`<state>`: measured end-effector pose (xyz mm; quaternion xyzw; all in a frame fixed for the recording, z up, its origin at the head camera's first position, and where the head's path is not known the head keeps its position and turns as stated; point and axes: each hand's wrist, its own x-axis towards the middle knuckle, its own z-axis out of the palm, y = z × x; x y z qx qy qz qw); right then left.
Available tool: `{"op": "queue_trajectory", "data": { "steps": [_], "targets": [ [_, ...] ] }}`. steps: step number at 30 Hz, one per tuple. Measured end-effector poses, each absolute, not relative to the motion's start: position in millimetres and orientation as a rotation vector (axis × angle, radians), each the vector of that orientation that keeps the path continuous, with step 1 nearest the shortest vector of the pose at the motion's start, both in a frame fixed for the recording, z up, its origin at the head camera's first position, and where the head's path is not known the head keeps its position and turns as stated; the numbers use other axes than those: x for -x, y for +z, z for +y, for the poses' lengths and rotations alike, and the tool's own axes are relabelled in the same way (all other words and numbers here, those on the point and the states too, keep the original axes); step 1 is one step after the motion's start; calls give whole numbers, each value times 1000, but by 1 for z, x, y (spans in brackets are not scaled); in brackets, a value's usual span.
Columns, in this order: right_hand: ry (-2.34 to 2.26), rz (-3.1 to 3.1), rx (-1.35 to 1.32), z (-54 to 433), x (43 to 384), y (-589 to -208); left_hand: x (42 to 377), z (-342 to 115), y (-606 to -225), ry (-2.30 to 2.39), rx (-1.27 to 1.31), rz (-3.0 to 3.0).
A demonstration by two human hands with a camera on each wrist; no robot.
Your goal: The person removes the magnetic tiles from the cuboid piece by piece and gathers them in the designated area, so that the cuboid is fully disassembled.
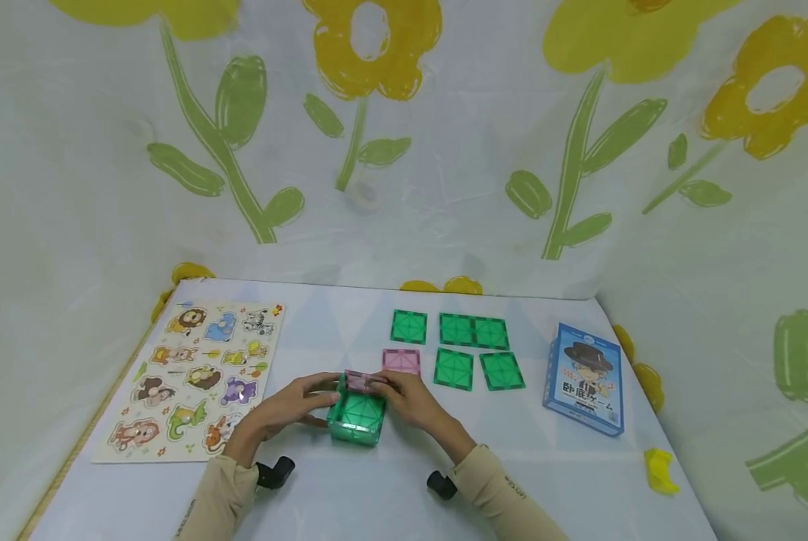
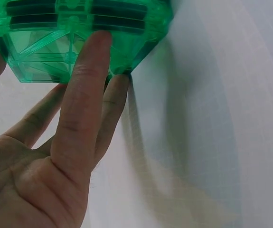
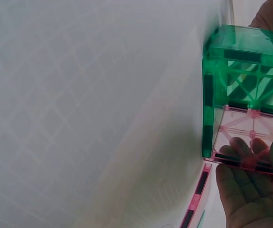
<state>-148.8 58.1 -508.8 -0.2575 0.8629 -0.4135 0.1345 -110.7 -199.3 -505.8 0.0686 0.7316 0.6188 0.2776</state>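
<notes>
A small box shape built of clear green magnetic tiles (image 1: 357, 421) stands on the table between both hands. At its far side a pink magnetic tile (image 1: 358, 382) stands joined to the green ones. My left hand (image 1: 289, 406) holds the left side of the box; in the left wrist view its thumb and fingers (image 2: 81, 99) lie against the green tiles. With my right hand (image 1: 414, 398) I pinch the pink tile, whose see-through face (image 3: 250, 126) shows fingers behind it in the right wrist view. Another pink tile (image 1: 402, 361) lies flat just behind.
Several loose green tiles (image 1: 454, 369) lie flat toward the back. A board of animal pictures (image 1: 188, 383) lies on the left. To the right are a blue game box (image 1: 585, 379) and a yellow piece (image 1: 660, 472). Flowered cloth (image 1: 404, 225) hangs behind the table (image 1: 377, 503).
</notes>
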Motion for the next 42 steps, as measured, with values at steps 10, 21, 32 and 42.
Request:
{"op": "queue_trajectory", "data": {
  "steps": [10,21,32,42],
  "targets": [
    [-1190,2510,710,58,148,-509,110,-199,-506,1663,-178,1960],
    [-1262,2478,647,58,150,-515,110,-200,-508,1675,-164,1951],
    [-1316,2448,580,60,152,-514,109,-198,-503,1659,-161,1957],
    [-1513,2274,453,61,161,-515,110,-197,-503,1653,-171,1954]
  ]
}}
